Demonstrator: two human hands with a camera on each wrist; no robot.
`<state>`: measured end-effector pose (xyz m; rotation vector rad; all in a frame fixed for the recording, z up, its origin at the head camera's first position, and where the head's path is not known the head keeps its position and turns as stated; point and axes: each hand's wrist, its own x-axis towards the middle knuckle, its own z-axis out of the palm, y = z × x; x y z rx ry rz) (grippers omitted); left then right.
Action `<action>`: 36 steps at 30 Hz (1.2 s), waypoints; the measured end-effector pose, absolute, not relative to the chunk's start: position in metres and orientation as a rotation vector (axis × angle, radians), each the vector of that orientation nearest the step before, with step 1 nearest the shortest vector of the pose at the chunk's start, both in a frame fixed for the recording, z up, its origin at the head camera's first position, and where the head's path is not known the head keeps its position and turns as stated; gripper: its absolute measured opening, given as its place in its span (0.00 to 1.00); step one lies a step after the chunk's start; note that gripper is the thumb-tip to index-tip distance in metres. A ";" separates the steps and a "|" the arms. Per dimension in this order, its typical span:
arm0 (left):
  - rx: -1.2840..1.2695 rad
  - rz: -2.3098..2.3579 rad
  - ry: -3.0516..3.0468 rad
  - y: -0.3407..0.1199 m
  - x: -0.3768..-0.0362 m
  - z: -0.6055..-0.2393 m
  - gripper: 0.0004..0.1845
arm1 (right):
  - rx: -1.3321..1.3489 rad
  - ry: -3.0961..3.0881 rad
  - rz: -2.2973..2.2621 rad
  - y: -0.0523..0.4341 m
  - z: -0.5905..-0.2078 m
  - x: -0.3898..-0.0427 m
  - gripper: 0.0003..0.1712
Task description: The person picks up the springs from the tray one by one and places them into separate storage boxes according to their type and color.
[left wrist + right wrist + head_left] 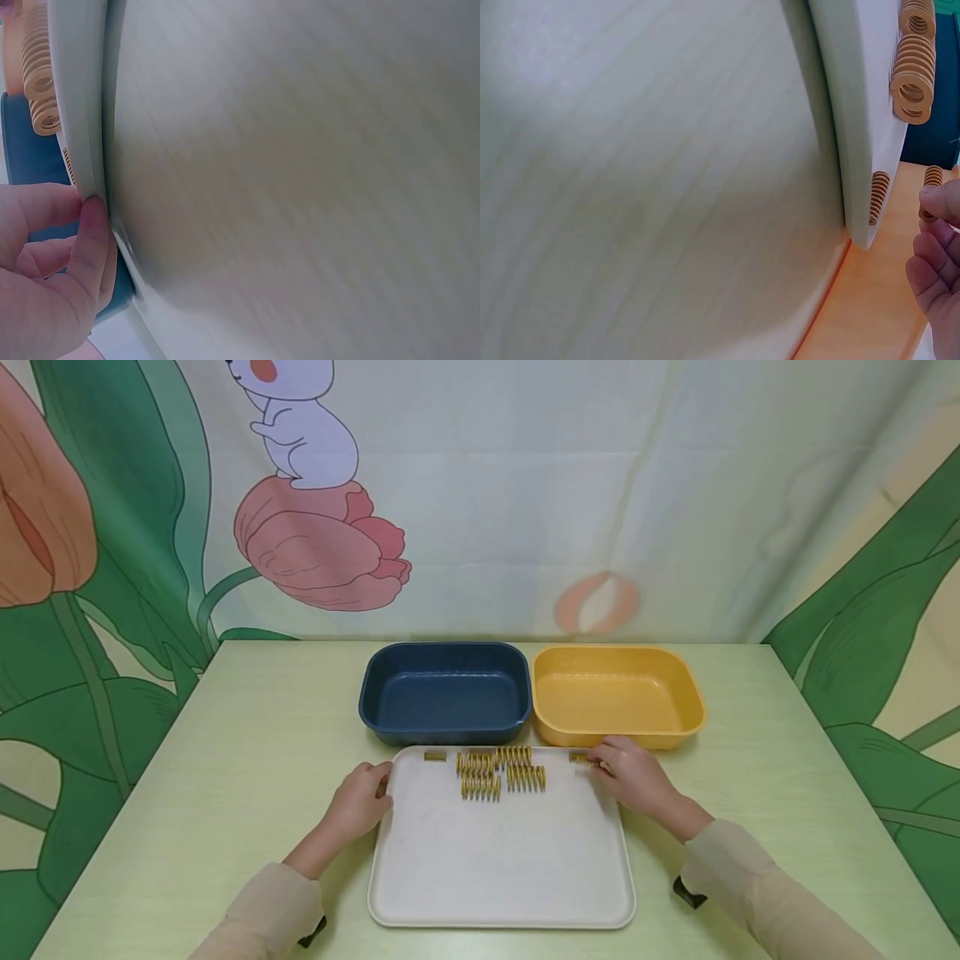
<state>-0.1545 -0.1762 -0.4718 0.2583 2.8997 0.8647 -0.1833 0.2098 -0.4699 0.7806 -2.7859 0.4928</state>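
My left hand (358,799) pinches the left rim of the white tray (502,860) near its far corner; the thumb and fingers on the rim (82,97) show in the left wrist view. My right hand (633,774) is at the far right corner, pinching a small coil spring (932,177) between thumb and finger. In the right wrist view another small spring shape (879,199) shows on the tray beside it; I cannot tell whether it is a reflection. Several larger gold springs (481,789) lie grouped along the tray's far side. Left of them is a small spring (435,757).
Behind the tray stand a dark blue bin (450,735) and, to its right, a yellow bin (693,718), side by side. All rest on a pale wood-grain table (225,760). A printed curtain (510,527) hangs behind the table's far edge.
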 end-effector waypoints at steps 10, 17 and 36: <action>0.258 0.868 2.897 -0.176 -0.154 -0.471 0.06 | 0.804 -2.767 0.484 0.210 -0.466 -0.184 0.07; 0.258 0.868 2.895 -0.176 -0.154 -0.471 0.06 | 0.830 -2.733 0.480 0.211 -0.464 -0.186 0.07; 0.258 0.853 2.901 -0.176 -0.154 -0.471 0.06 | 0.847 -2.685 0.483 0.214 -0.458 -0.191 0.06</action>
